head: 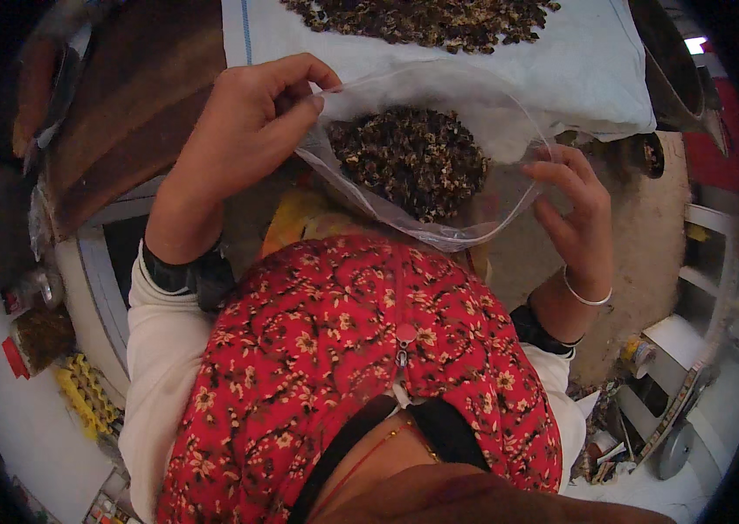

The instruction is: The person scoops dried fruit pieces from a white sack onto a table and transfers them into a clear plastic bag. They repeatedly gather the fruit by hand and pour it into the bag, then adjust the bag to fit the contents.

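Observation:
A clear plastic bag (pixel 402 226) hangs with its mouth spread wide before my chest. Dark brown dried pieces (pixel 412 164), possibly dried fungus, fill its lower part. My left hand (pixel 251 124) pinches the bag's rim between thumb and fingers on the left. Across the opening, my right hand (pixel 572 196) has its fingers curled at the right side of the rim. Just beyond the bag lies a white woven sheet or sack (pixel 579 85), bearing a loose heap of similar dark pieces (pixel 422 23) cut off by the top of the view.
Brown wooden furniture (pixel 133 98) stands at the left. A jar with a red lid (pixel 42 337) and yellow egg trays (pixel 84 396) sit at the lower left. To the right are a light shelf unit (pixel 707 278) and a cluttered heap of small items (pixel 605 452).

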A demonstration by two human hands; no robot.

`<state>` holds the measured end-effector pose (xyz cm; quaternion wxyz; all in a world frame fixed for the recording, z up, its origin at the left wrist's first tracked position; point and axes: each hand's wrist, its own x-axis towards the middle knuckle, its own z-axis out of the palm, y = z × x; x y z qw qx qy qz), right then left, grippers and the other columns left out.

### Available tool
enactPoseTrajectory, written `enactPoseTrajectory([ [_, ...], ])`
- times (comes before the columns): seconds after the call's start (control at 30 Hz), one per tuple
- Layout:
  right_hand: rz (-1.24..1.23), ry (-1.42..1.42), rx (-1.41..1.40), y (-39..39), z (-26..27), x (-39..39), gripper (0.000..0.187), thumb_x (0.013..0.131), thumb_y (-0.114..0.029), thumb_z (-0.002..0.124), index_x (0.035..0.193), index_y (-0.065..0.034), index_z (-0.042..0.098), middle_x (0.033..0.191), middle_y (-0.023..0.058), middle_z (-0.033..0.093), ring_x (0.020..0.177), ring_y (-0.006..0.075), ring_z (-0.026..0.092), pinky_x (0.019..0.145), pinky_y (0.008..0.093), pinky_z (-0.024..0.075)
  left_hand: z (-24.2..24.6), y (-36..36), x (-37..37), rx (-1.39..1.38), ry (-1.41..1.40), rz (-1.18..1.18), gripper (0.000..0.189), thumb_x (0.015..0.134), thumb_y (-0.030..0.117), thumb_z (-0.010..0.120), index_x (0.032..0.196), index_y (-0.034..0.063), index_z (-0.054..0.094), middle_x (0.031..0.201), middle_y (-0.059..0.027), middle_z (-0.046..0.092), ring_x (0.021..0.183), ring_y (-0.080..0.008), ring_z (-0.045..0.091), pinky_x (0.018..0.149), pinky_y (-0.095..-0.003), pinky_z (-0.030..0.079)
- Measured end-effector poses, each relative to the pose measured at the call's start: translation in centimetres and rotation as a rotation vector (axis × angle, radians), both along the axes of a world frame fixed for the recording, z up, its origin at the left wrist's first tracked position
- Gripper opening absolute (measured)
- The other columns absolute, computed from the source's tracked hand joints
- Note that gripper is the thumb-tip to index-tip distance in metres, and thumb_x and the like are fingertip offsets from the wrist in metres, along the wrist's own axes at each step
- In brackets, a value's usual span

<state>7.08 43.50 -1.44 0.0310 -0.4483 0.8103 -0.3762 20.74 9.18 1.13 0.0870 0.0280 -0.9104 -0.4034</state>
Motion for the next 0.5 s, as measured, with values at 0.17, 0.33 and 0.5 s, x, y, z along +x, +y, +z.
enactPoseTrajectory([
  [0.17,-0.064,-0.046,-0.074,-0.7,-0.7,-0.2,0.019,0.076,0.007,0.068,0.093,-0.0011,0.066,0.1,0.0133,0.067,0.092,0.0289,0.066,0.078,0.0325,0.0517,-0.1,-0.6,0.2,-0.02,-0.007,0.013,0.017,0.088,0.004,0.062,0.103,0.0021,0.069,0.063,-0.0018,0.055,0.057,-0.0037,0.048,0.052,-0.0246,0.04],
  [0.33,-0.006,0.053,-0.211,-1.1,-0.6,-0.6,0.017,0.077,0.006,0.071,0.091,0.0003,0.065,0.091,0.0119,0.067,0.082,0.0269,0.066,0.075,0.0317,0.0511,-0.5,-1.3,0.8,0.093,0.015,0.071,0.017,0.088,0.003,0.061,0.103,0.002,0.069,0.064,0.0015,0.053,0.059,-0.0032,0.047,0.053,-0.0235,0.039],
  [0.5,-0.039,-0.042,-0.129,-1.1,-0.3,-1.6,0.016,0.077,0.008,0.07,0.089,0.0005,0.063,0.091,0.0111,0.066,0.082,0.0227,0.065,0.075,0.0297,0.0512,-0.9,-0.3,0.5,0.121,-0.088,0.043,0.017,0.088,0.003,0.062,0.104,0.002,0.068,0.064,0.0021,0.054,0.06,-0.003,0.047,0.055,-0.0231,0.04],
])
